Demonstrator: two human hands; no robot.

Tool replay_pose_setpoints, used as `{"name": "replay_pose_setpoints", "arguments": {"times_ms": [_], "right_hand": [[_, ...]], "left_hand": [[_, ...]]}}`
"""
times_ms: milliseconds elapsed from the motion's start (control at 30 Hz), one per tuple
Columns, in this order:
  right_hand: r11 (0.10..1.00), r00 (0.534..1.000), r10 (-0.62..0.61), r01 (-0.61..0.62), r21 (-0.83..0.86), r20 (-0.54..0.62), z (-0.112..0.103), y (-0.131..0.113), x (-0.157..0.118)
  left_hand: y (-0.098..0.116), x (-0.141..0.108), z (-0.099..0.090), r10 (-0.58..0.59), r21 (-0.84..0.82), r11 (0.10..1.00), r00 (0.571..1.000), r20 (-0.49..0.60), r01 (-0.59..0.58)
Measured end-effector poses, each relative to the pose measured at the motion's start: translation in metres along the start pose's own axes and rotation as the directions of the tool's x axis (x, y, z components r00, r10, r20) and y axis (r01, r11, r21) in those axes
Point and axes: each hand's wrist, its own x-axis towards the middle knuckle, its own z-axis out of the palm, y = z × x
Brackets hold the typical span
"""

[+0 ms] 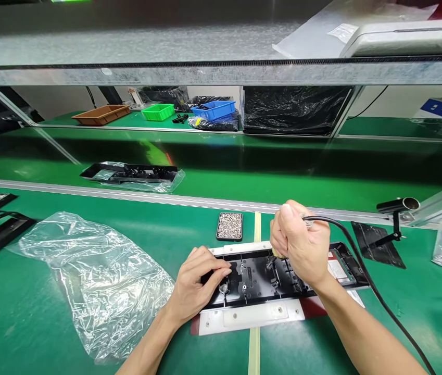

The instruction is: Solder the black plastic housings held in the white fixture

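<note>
A long black plastic housing [255, 276] lies in a white fixture [252, 316], its ribbed inner side up. My left hand [199, 284] rests over the housing's left end. Its thumb and index fingertips are pressed together; anything between them is too small to make out. My right hand [302, 247] is closed round a corded hand tool, mostly hidden in the fist. The tool's yellow lower part [278, 254] shows below the fingers, over the housing's middle. A black cable [351, 240] leaves the top of the fist. Behind the fixture, a small black tray [229, 227] holds many tiny metal pieces.
Crumpled clear plastic bags [103, 281] lie left of the fixture. Another black part [135, 174] lies in plastic beyond the metal rail [189, 200]. A black tube holder [398, 208] stands at right. Blue [215, 110], green [158, 111] and brown [101, 114] bins sit behind, under an overhead shelf [205, 73].
</note>
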Motion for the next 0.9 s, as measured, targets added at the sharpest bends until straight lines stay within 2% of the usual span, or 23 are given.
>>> {"name": "replay_pose_setpoints", "arguments": {"times_ms": [433, 567, 900], "right_hand": [[1.000, 1.000, -0.015, 0.015, -0.028, -0.009, 0.0011, 0.0037, -0.0032], [1.000, 1.000, 0.014, -0.014, 0.005, 0.022, -0.0005, 0.0059, -0.0016], [0.999, 1.000, 0.015, -0.016, 0.042, 0.008, -0.0001, 0.0026, -0.0025]], "left_hand": [[-0.0011, -0.0042, 0.0008, 0.005, 0.001, 1.000, 1.000, 0.010, -0.005], [-0.0041, -0.0035, 0.0012, 0.020, 0.014, 1.000, 1.000, 0.009, -0.020], [-0.0034, -0.0043, -0.0004, 0.007, 0.010, 1.000, 1.000, 0.012, -0.007]]}}
